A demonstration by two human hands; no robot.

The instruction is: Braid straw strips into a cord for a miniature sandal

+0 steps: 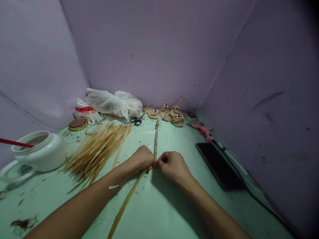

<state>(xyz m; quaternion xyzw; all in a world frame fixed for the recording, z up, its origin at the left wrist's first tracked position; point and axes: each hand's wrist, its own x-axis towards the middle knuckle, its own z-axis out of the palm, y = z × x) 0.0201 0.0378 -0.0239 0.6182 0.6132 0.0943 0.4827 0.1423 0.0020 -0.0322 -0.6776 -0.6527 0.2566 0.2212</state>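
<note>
Bare forearms (82, 210) lie nearest my head camera, reaching over the pale green tabletop (161, 215). From my remote seat I see the left hand (142, 157) curled, fingers pressed together on the near end of a narrow straw braid (156, 139); the right hand (174, 165) pinches that same end between thumb and forefinger, though which strand I cannot tell. The braid runs straight away between both hands. One loose straw strip (128, 200) trails from the left hand to my bottom edge. Left lies a fanned straw bundle (99, 146); right, a smartphone (220, 166).
</note>
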